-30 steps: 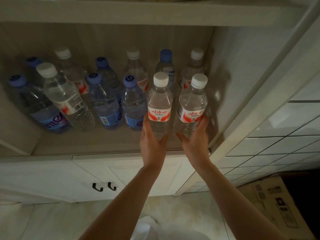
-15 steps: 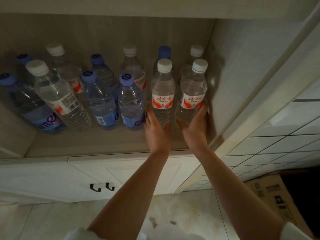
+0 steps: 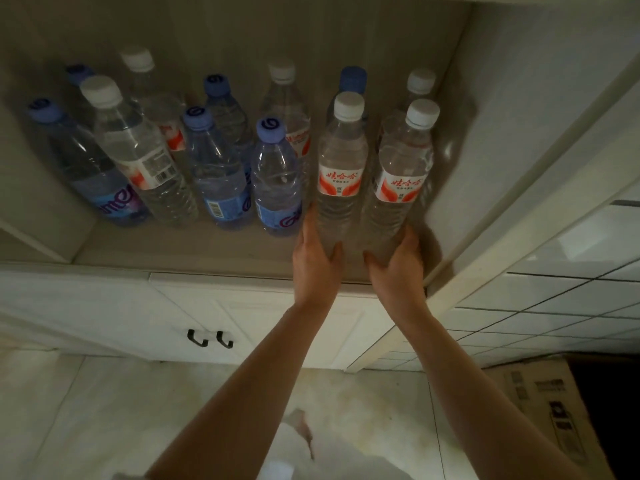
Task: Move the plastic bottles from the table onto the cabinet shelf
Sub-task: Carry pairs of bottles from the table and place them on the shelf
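Note:
Two clear bottles with white caps and red-and-white labels stand upright at the right end of the cabinet shelf [image 3: 180, 251]. My left hand [image 3: 317, 261] grips the base of the left bottle [image 3: 341, 168]. My right hand [image 3: 398, 265] grips the base of the right bottle [image 3: 401, 174], which is close to the cabinet's right wall. Whether their bases touch the shelf is hidden by my fingers. Several more bottles fill the shelf behind and to the left, among them a blue-capped bottle [image 3: 275, 174] right beside my left hand.
The cabinet's right wall [image 3: 502, 116] and open door frame [image 3: 519, 216] hem in the right side. Below the shelf are white doors with dark handles [image 3: 209, 337]. A cardboard box [image 3: 540, 407] lies on the floor at lower right.
Both hands have carried their bottles deeper into the shelf and lower, from near the front edge to the front row beside the other bottles.

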The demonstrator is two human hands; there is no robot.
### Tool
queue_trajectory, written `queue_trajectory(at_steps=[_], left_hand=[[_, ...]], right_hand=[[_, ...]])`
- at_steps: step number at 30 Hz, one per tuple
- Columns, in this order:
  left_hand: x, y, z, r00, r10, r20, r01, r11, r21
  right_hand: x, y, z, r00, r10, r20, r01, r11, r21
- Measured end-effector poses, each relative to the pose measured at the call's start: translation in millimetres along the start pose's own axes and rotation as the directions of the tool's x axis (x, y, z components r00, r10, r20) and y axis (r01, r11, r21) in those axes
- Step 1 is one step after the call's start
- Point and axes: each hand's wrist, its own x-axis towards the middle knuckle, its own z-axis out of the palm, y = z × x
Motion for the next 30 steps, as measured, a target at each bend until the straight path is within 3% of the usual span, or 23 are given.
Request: queue_trajectory(at_steps=[4, 7, 10, 14, 21, 25, 30], left_hand=[[-29.9, -2.7, -12.3, 1.000, -0.019, -0.020, 0.019, 1.000, 0.023], [-54.9, -2.6, -20.6, 0.991, -0.024, -0.133, 0.032, 0.998, 0.052], [-83.2, -1.5, -31.7, 0.969, -0.066, -0.239, 0.082, 0.995, 0.057], [-140.7, -7.7, -52.0, 0.883, -0.200, -0.425, 0.235, 0.971, 0.031], [-272.2, -21.6, -97.1, 0.714, -0.365, -0.597, 0.481, 0.876, 0.041], [-361.7, -25.2, -116.1, 0.512, -0.465, -0.722, 0.607, 0.791, -0.079], [-469.3, -21.6, -134.4, 0.257, -0.515, -0.818, 0.695, 0.686, -0.214]], right_hand=[[-22.1, 0.3, -12.9, 0.994, -0.066, 0.088, 0.064, 0.998, 0.024], [-35.9, 0.4, -22.7, 0.968, -0.173, 0.183, 0.165, 0.985, 0.055], [-50.3, 0.2, -27.9, 0.915, -0.318, 0.250, 0.302, 0.948, 0.098], [-79.4, 5.2, -23.5, 0.785, -0.458, 0.417, 0.430, 0.888, 0.165], [-161.0, 9.0, 4.2, 0.441, -0.512, 0.737, 0.483, 0.827, 0.286], [-229.4, 10.2, 19.2, 0.187, -0.499, 0.846, 0.537, 0.773, 0.337], [-327.3, 17.8, 28.5, -0.141, -0.447, 0.883, 0.627, 0.650, 0.429]])
